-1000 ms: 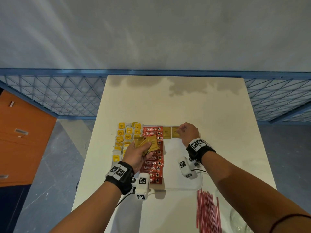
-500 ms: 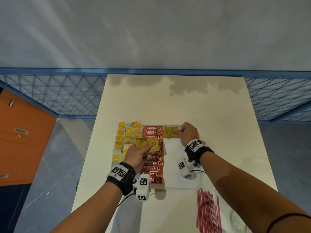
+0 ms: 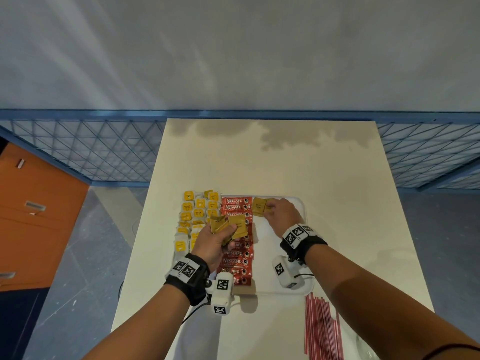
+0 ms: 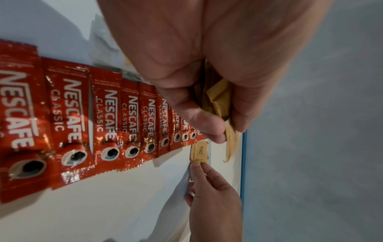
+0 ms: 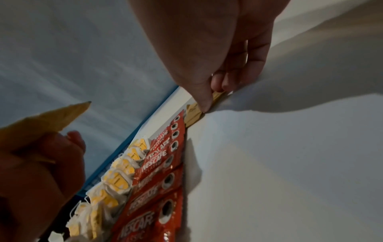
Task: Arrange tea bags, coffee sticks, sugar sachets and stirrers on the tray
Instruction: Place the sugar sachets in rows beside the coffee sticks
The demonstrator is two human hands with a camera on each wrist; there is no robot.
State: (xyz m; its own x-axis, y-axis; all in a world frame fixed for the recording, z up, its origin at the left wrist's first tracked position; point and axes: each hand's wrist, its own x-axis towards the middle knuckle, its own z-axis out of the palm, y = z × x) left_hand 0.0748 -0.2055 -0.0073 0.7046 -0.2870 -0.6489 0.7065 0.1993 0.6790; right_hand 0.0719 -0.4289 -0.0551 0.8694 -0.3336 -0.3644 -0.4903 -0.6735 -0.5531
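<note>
A white tray (image 3: 302, 291) lies on the table with yellow-tagged tea bags (image 3: 193, 213) in rows on its left and a column of red coffee sticks (image 3: 236, 255) beside them. My left hand (image 3: 220, 236) hovers over the coffee sticks and grips a fan of brown sugar sachets (image 3: 228, 224) (image 4: 219, 98). At the tray's far edge lies one brown sachet (image 3: 259, 207) (image 4: 200, 152). My right hand (image 3: 281, 213) pinches a second sachet (image 3: 268, 207) (image 5: 216, 96) just right of it, low on the tray. Red stirrers (image 3: 320, 328) lie on the table below the tray's right corner.
The tray's right half (image 3: 267, 245) is bare white. A glass rim (image 3: 366, 349) shows at the bottom right by the stirrers. Beyond the table's far edge runs a blue mesh fence (image 3: 91, 149); an orange cabinet (image 3: 31, 224) stands to the left.
The two sachets at the tray's far edge, flat side by side a second ago, have been shifted by my right hand and now sit askew. My left hand has risen slightly with its sachets.
</note>
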